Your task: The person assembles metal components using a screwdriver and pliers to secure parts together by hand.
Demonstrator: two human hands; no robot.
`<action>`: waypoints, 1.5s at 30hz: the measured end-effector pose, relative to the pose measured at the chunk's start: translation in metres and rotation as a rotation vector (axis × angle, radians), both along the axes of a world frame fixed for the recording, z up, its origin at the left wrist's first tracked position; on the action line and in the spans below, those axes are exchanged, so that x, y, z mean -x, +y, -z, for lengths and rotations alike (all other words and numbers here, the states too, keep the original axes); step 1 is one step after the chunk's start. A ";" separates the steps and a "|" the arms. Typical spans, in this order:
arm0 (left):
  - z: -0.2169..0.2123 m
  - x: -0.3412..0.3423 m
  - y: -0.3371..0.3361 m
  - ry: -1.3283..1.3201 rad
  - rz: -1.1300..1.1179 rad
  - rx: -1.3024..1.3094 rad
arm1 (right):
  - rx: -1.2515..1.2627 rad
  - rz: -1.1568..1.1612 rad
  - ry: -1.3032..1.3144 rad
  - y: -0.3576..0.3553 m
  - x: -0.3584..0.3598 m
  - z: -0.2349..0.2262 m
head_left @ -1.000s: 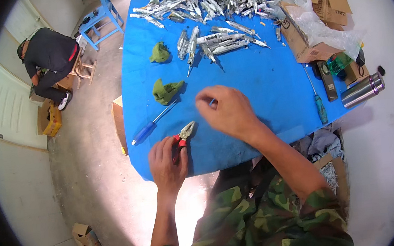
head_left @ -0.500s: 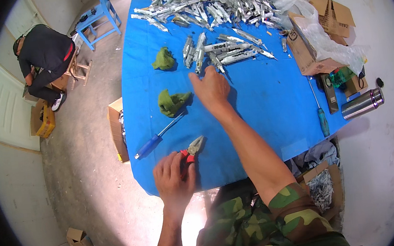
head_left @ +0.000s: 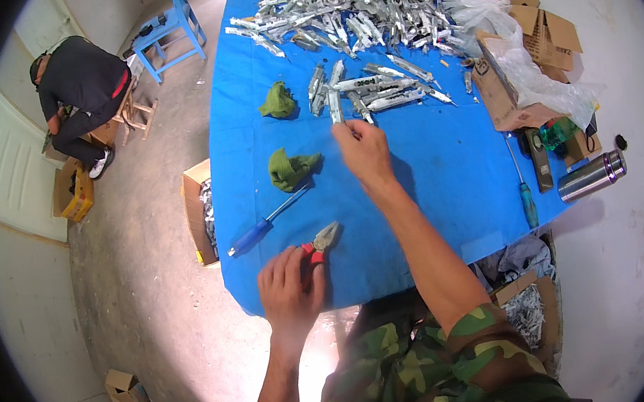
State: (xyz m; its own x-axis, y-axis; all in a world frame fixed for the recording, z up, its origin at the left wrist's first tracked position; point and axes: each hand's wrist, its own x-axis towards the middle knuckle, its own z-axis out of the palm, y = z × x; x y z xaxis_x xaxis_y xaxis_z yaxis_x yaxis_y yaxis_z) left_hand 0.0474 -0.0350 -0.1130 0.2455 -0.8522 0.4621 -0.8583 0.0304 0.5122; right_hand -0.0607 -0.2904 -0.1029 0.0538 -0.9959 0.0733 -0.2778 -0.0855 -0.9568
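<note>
From my remote place, I saw that my right hand (head_left: 364, 150) had moved up to the small cluster (head_left: 396, 99) and gripped one white stick (head_left: 335, 107), so this piece seemed selected. My left hand (head_left: 290, 283) stayed closed around the pliers (head_left: 326, 238). The table (head_left: 453, 188) was blue; beyond, a seated co-worker (head_left: 85, 80) bent forward.

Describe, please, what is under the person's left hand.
Partly under the left hand are red-handled pliers on the blue cover. Their metal head and a short red part show beyond the fingers; the remaining handle length is covered, so it cannot be seen.
</note>
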 end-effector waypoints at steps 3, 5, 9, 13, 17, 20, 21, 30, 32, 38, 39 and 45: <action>0.004 -0.002 0.003 -0.005 0.002 0.017 | -0.162 -0.159 -0.148 0.052 0.034 -0.027; 0.005 -0.001 0.001 -0.011 0.010 0.026 | -0.281 -0.209 -0.288 0.085 0.061 -0.037; 0.003 0.001 0.000 -0.011 0.027 0.009 | -0.453 -0.246 -0.563 0.145 0.106 -0.040; 0.005 0.004 -0.001 -0.060 0.025 0.041 | -0.533 -0.256 -0.675 0.189 0.134 -0.034; 0.006 0.007 -0.001 -0.074 0.010 0.026 | -0.556 -0.250 -0.726 0.217 0.151 -0.029; 0.010 0.007 -0.001 -0.063 -0.002 0.019 | -0.567 -0.258 -0.736 0.235 0.160 -0.022; 0.009 0.008 -0.001 -0.083 -0.008 0.041 | -0.567 -0.273 -0.740 0.238 0.165 -0.019; 0.005 0.016 -0.001 -0.089 -0.005 0.042 | -0.471 -0.314 -0.647 0.261 0.194 0.004; 0.007 0.015 0.000 -0.102 -0.005 0.046 | -0.442 -0.327 -0.606 0.265 0.198 0.009; -0.006 0.019 0.001 -0.446 -0.015 0.123 | -0.532 -0.410 -0.686 0.273 0.206 0.007; -0.012 0.026 0.005 -0.442 0.016 0.141 | -0.543 -0.436 -0.714 0.274 0.209 0.005; -0.035 0.086 0.033 0.640 0.339 -0.220 | -0.745 -0.529 -0.937 0.288 0.211 0.001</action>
